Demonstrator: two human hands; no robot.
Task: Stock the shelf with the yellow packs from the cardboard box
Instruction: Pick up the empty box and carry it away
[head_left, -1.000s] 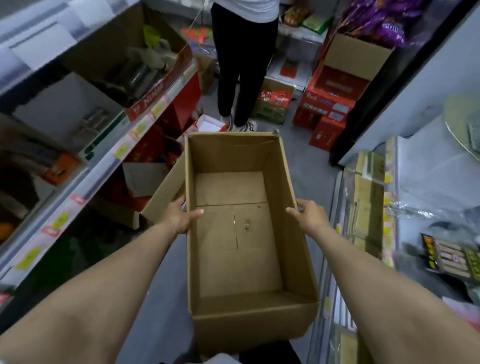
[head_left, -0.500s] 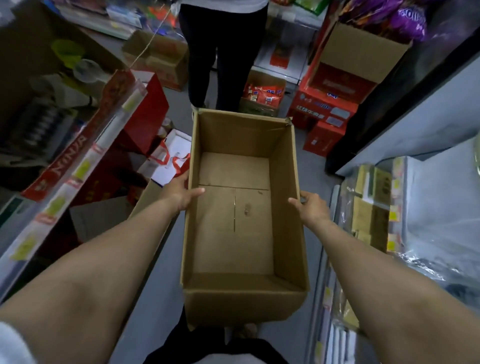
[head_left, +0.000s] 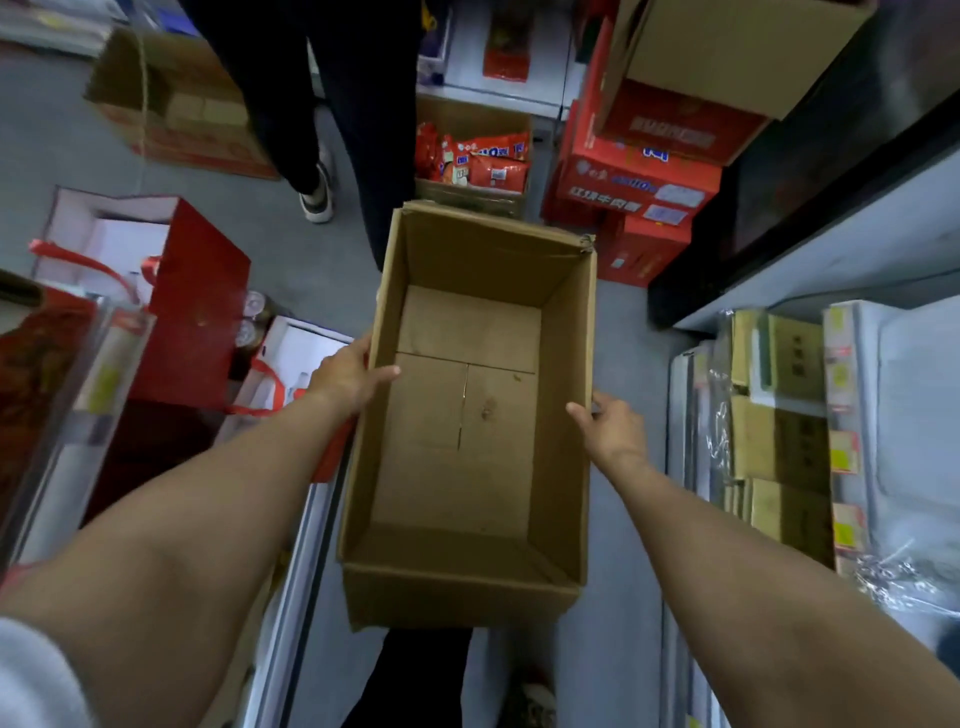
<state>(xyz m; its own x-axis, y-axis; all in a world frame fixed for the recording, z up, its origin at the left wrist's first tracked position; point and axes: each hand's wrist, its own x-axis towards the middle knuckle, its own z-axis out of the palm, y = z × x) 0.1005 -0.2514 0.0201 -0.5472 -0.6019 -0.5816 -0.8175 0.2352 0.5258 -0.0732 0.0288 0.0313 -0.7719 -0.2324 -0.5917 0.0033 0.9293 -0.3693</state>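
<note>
With both arms stretched forward, you hold the open-topped brown cardboard box (head_left: 467, 415) between your hands above the grey aisle floor (head_left: 322, 249). Left hand (head_left: 349, 378): fingers curled over the rim of the left wall, thumb lying inside against the cardboard, so it grips that wall. Right hand (head_left: 609, 427): same arrangement on the right wall, thumb inside, remaining fingers wrapped outside and mostly hidden behind the wall. Inside the box only the bottom flaps and their centre seam show. The dull yellow rectangular packs (head_left: 774, 447) sit in stacked rows under clear plastic wrap on the white metal shelf (head_left: 685, 415) to your right, just beside the box and apart from both hands. To your left stands a red paper gift bag with ribbon handles (head_left: 202, 322). Ahead of the box, a second person's legs in dark trousers (head_left: 363, 130) stand next to an open carton of red-orange snack packets (head_left: 478, 161) and a stack of red printed cartons (head_left: 639, 187).
</note>
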